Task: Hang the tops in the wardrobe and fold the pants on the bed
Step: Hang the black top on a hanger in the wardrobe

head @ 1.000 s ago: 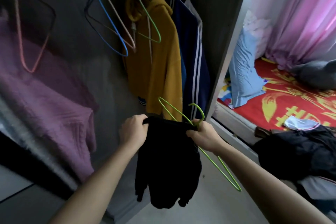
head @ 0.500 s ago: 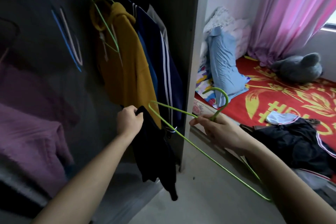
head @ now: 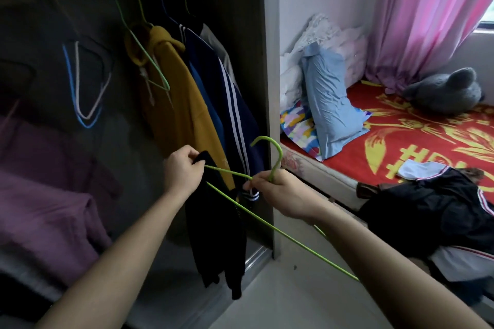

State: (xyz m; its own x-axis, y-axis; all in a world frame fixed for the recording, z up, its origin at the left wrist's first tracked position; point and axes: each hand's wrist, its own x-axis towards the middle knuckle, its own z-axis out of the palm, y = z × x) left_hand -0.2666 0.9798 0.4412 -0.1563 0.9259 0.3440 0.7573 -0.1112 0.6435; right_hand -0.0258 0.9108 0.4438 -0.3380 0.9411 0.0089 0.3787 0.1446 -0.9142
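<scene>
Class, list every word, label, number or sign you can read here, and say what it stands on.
Nothing reads for certain.
On the red bedsheet: large yellow character-like marks, partly covered by the dark clothes pile; unreadable.
On the black top, green hanger, yellow hoodie, navy striped jacket: no print visible.

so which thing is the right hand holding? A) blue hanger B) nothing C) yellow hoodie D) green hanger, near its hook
D: the right hand grips the green hanger just below its hook; the left hand holds the black top.
</scene>
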